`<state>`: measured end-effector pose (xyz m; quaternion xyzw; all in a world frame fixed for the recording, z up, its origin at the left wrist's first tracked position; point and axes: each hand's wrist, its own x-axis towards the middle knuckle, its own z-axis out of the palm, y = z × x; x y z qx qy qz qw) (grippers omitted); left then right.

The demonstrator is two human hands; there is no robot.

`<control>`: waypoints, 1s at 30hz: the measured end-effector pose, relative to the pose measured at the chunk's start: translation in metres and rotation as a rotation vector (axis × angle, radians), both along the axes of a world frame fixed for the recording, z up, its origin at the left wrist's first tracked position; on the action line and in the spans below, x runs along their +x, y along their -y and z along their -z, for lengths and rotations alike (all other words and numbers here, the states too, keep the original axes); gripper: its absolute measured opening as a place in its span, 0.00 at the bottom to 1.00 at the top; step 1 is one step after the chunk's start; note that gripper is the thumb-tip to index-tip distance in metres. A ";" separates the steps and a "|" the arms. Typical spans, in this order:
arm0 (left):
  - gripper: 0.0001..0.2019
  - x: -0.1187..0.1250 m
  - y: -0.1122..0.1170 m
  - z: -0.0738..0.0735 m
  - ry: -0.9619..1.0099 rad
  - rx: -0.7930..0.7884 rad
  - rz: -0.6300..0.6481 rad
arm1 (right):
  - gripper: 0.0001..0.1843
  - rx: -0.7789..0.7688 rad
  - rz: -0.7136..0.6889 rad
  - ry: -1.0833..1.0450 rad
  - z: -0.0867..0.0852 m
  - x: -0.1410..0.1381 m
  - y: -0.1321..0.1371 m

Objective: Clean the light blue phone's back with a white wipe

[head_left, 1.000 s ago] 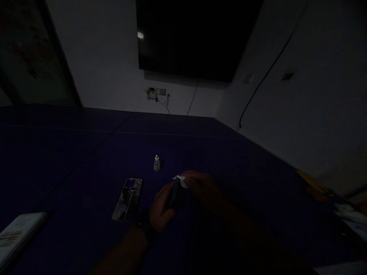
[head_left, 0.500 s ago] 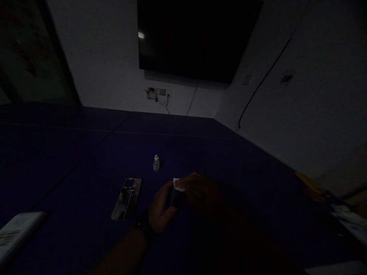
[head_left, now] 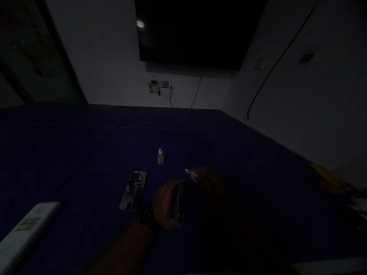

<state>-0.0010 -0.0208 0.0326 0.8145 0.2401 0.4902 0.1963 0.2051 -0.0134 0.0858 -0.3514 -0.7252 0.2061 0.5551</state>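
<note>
My left hand point(head_left: 164, 204), with a dark watch on its wrist, is closed around a dark phone point(head_left: 177, 202) held on edge above the table. To its right, my right hand point(head_left: 210, 182) pinches a small white cloth or wipe point(head_left: 192, 174), which is apart from the phone. Left of my hands a patterned phone case point(head_left: 133, 191) lies flat on the dark blue table. Beyond them stands a small clear bottle point(head_left: 160, 157) with a white cap. Dim light hides the details of the phone and of my right fingers.
A long white box point(head_left: 30, 229) lies at the left front. Yellow and white items point(head_left: 329, 179) sit at the right edge. On the far wall are a large dark screen point(head_left: 197, 34) and sockets with cables point(head_left: 162, 86).
The white cloth has come off the phone as my right hand moved right. My left hand has turned the phone, so more of its side shows. The view has shifted slightly.
</note>
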 end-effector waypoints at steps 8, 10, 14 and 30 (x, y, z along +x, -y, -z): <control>0.46 0.007 0.005 -0.003 0.177 -0.071 -0.164 | 0.12 0.160 -0.058 -0.008 -0.013 0.000 0.019; 0.46 0.005 0.007 -0.010 0.181 -0.044 -0.144 | 0.11 0.138 -0.065 -0.015 -0.009 0.002 0.016; 0.49 -0.003 0.004 -0.027 0.140 0.112 0.003 | 0.11 0.049 -0.071 -0.056 0.003 0.008 0.007; 0.32 0.013 0.007 -0.048 0.431 -0.904 -0.341 | 0.18 -0.384 0.056 -0.203 0.021 0.004 -0.007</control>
